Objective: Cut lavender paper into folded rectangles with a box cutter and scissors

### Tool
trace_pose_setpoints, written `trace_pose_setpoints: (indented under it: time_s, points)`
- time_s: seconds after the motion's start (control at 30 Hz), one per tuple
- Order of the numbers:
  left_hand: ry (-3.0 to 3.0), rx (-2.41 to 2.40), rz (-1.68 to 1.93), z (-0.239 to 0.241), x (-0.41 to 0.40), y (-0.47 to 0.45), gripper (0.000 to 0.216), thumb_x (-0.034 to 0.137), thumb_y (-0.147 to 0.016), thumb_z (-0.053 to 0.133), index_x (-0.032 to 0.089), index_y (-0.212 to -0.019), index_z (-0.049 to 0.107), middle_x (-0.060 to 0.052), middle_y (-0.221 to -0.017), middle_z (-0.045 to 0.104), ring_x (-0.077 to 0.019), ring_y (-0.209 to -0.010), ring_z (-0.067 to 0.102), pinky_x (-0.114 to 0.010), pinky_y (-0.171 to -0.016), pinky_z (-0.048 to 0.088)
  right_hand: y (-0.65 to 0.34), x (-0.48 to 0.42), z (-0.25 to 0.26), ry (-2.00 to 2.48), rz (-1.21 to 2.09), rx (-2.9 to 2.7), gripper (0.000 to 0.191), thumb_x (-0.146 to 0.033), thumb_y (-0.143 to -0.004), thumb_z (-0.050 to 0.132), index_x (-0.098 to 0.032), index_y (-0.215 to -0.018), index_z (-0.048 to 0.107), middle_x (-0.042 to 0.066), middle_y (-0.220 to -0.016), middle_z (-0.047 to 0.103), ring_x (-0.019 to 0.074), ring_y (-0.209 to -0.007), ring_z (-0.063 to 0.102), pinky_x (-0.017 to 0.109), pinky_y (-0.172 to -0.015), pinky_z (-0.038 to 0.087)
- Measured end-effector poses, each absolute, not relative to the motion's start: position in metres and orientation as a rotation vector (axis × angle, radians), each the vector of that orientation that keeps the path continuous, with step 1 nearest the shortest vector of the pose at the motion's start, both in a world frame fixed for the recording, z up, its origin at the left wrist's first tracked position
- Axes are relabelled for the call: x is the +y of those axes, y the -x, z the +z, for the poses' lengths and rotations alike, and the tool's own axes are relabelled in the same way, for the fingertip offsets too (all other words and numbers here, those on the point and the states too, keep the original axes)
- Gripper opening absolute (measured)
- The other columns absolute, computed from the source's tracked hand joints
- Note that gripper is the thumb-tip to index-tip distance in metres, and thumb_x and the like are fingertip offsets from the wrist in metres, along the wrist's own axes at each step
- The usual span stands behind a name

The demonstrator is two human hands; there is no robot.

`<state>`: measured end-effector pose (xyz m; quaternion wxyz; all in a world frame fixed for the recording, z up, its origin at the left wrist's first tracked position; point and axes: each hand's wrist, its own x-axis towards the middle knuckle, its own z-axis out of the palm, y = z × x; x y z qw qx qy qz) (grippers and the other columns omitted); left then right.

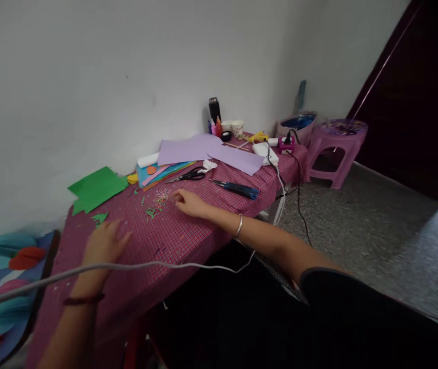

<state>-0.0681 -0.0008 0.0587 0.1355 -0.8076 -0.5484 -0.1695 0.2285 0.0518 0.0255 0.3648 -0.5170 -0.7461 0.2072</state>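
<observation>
1. As we leaned over the table [180, 236], our right hand [189, 203] lay on the checked cloth, its fingertips [175, 196] at the edge of a small heap of paper scraps [161, 197]. The fingers were loosely curled, and we could not tell whether they pinched a scrap.
2. Our left hand [103, 244] rested nearer the table's front edge, apart from the heap. Its fingers were spread and held nothing, though the hand was blurred.
3. Scissors [190, 175] lay just beyond the scraps, with blue pens [237, 189] to their right.
4. Green paper [96, 188] lay by the wall on the left, and purple paper [211, 150] farther back.
5. A white cable [126, 266] crossed in front of our left forearm.
</observation>
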Motion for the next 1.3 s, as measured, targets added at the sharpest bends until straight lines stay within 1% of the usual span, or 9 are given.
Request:
trace_pose_setpoints:
  time_s: [0.17,0.27,0.37,0.5,0.67,0.8,0.93,1.13,1.3]
  points:
    - [2.504,-1.413,-0.509,0.032,-0.009,-0.03,0.038,0.038,-0.087,0.048,0.013,-0.114,0.059,-0.014,-0.114,0.062,-0.0268,-0.106,0.056,-0.042,-0.093,0.046,-0.335,0.08,0.059,1.663,0.212,-1.791,0.048,-0.022,-0.09,0.044,-0.013,-0.136,0.038,0.016,-0.135,0.05,0.0236,-0.123,0.047,0.037,-0.102,0.037]
    - [2.577,-1.423,-0.482,0.015,-0.024,-0.057,0.032,0.03,-0.089,0.048,0.015,-0.113,0.061,-0.013,-0.115,0.062,-0.0249,-0.107,0.057,-0.042,-0.094,0.046,-0.393,0.082,0.056,1.922,0.1,-1.763,0.057,-0.029,-0.082,0.059,-0.008,-0.133,0.043,0.025,-0.134,0.048,0.036,-0.125,0.045,0.05,-0.102,0.034]
    - [2.602,-1.444,-0.501,0.003,-0.032,-0.065,0.031,0.023,-0.092,0.041,0.015,-0.112,0.063,-0.013,-0.113,0.063,-0.0228,-0.104,0.058,-0.041,-0.093,0.047,-0.421,0.079,0.042,2.093,0.058,-1.782,0.054,-0.033,-0.08,0.063,-0.004,-0.125,0.052,0.029,-0.123,0.056,0.0391,-0.115,0.054,0.051,-0.093,0.041]
    - [2.586,-1.416,-0.574,-0.004,-0.032,-0.065,0.03,0.022,-0.092,0.042,0.014,-0.11,0.064,-0.014,-0.113,0.064,-0.0237,-0.105,0.058,-0.042,-0.092,0.048,-0.428,0.079,0.05,2.185,0.011,-1.812,0.036,-0.022,-0.089,0.047,-0.001,-0.117,0.058,0.03,-0.113,0.062,0.0346,-0.106,0.061,0.044,-0.086,0.045]
    - [2.516,-1.41,-0.705,0.007,-0.039,-0.064,0.032,0.02,-0.09,0.046,0.013,-0.117,0.06,-0.015,-0.116,0.062,-0.0241,-0.108,0.058,-0.042,-0.093,0.048,-0.404,0.064,0.092,1.998,-0.094,-1.994,0.033,-0.023,-0.095,0.038,-0.009,-0.11,0.064,0.022,-0.109,0.067,0.028,-0.103,0.063,0.034,-0.085,0.043]
    - [2.244,-1.206,-0.873,0.03,-0.082,-0.077,0.052,0.021,-0.086,0.054,0.016,-0.137,0.045,-0.018,-0.14,0.047,-0.0312,-0.13,0.041,-0.054,-0.108,0.03,-0.349,0.014,0.081,1.593,-0.103,-2.357,0.023,-0.026,-0.092,0.049,-0.021,-0.104,0.068,0.01,-0.108,0.07,0.023,-0.104,0.061,0.031,-0.091,0.04]
    - [2.36,-1.043,-0.682,0.04,-0.135,-0.098,0.054,0.017,-0.088,0.052,0.028,-0.139,0.044,-0.009,-0.143,0.048,-0.0293,-0.134,0.037,-0.057,-0.113,0.018,-0.306,-0.042,0.039,0.836,-0.147,-2.783,0.026,-0.021,-0.093,0.048,-0.017,-0.112,0.065,0.011,-0.106,0.07,0.0235,-0.1,0.061,0.038,-0.092,0.04]
    - [2.539,-1.248,-0.342,0.025,-0.155,-0.083,0.042,0.015,-0.089,0.046,0.018,-0.13,0.053,-0.013,-0.134,0.056,-0.031,-0.127,0.045,-0.046,-0.091,0.044,-0.305,-0.066,0.018,0.722,-0.029,-2.787,0.029,-0.018,-0.092,0.049,-0.015,-0.117,0.064,0.013,-0.116,0.067,0.0247,-0.105,0.059,0.042,-0.092,0.042]
    - [2.392,-1.491,-0.399,0.023,-0.144,-0.041,0.032,0.019,-0.089,0.047,0.016,-0.117,0.062,-0.015,-0.122,0.063,-0.0317,-0.116,0.053,-0.047,-0.088,0.045,-0.326,-0.062,0.013,0.883,0.072,-2.669,0.033,-0.013,-0.089,0.049,-0.015,-0.119,0.063,0.013,-0.117,0.066,0.0255,-0.105,0.06,0.043,-0.092,0.044]
